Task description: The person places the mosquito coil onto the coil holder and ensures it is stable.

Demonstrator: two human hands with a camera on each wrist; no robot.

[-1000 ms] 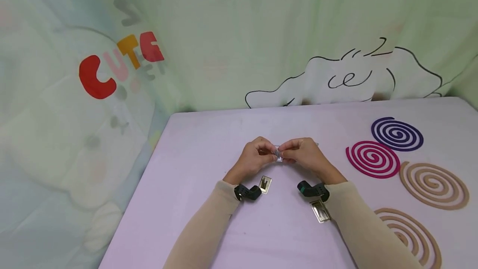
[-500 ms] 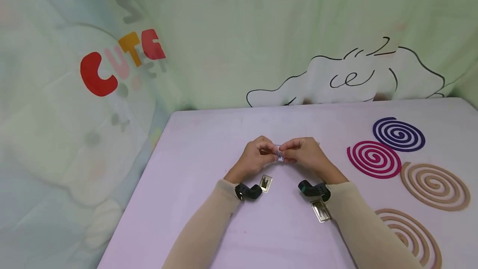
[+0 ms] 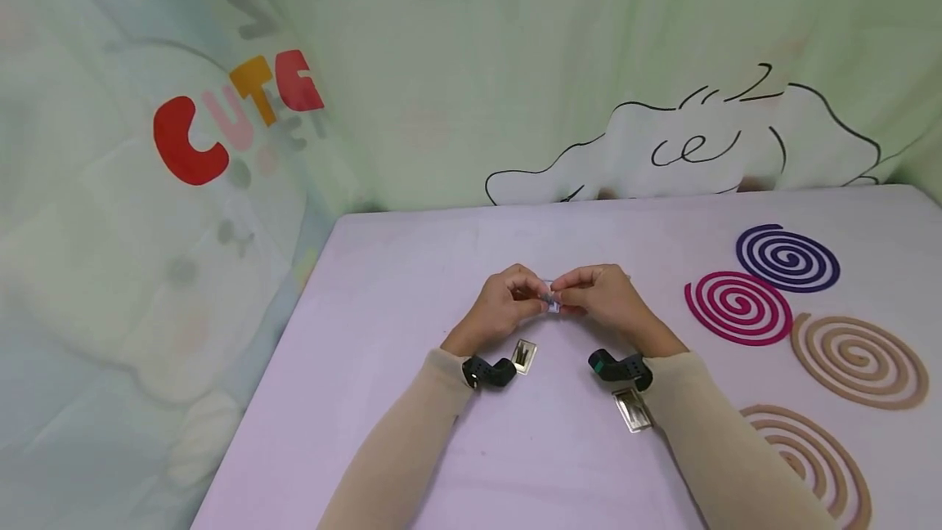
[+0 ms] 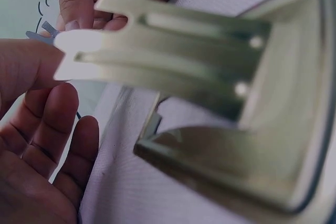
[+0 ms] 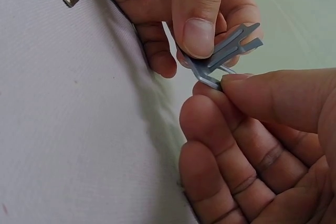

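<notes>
Together, a person's left hand and right hand pinch a small blue-grey metal clip while a gold-coloured rectangular metal clip lies nearby.

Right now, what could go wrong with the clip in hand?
Slip: the small grey clip is pinched between fingers of the left hand and right hand, so it might pop loose.
Knock: a gold clip appears close to the right black band; drawing back could shift it.
</notes>
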